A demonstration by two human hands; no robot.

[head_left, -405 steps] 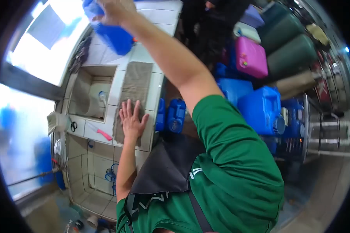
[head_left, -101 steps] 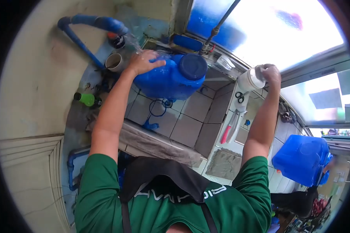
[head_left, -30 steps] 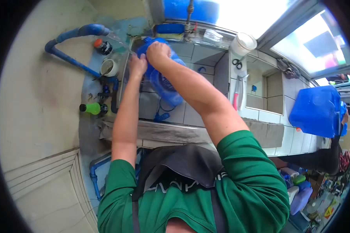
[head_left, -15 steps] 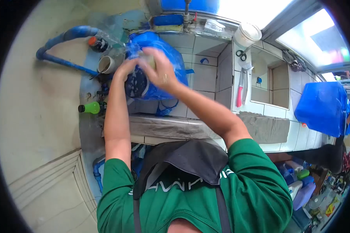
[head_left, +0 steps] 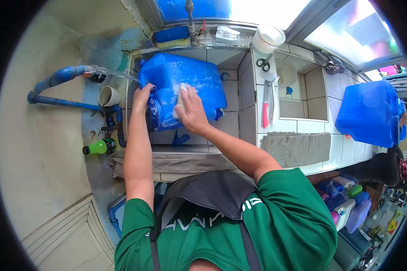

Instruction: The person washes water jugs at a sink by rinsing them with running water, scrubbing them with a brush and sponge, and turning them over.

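A large blue plastic water jug [head_left: 199, 81], wet and streaked with suds, lies on its side in the white-tiled sink [head_left: 246, 99]. Its ribbed round cap [head_left: 153, 115] faces the left front. My left hand [head_left: 142, 97] grips the jug at its left end, near the handle, though the fingertips are partly hidden. Against the jug's upper side, my right hand [head_left: 192, 110] presses a pale sponge [head_left: 182, 92]. Water from the blue pipe [head_left: 68, 74] streams toward the jug's left end. A blue strainer-like piece [head_left: 180, 138] lies in the sink below it.
On the left ledge are a white cup [head_left: 109, 96] and a green bottle [head_left: 99, 147]. Scissors [head_left: 263, 64] and a red-handled knife [head_left: 265, 113] lie beside a smaller basin [head_left: 303, 116]. A white bucket [head_left: 267, 39] stands behind; another blue jug [head_left: 368, 113] sits right.
The jug has turned so its broad side shows. My right hand and the sponge have moved from its left end onto that side. The view has shifted slightly.
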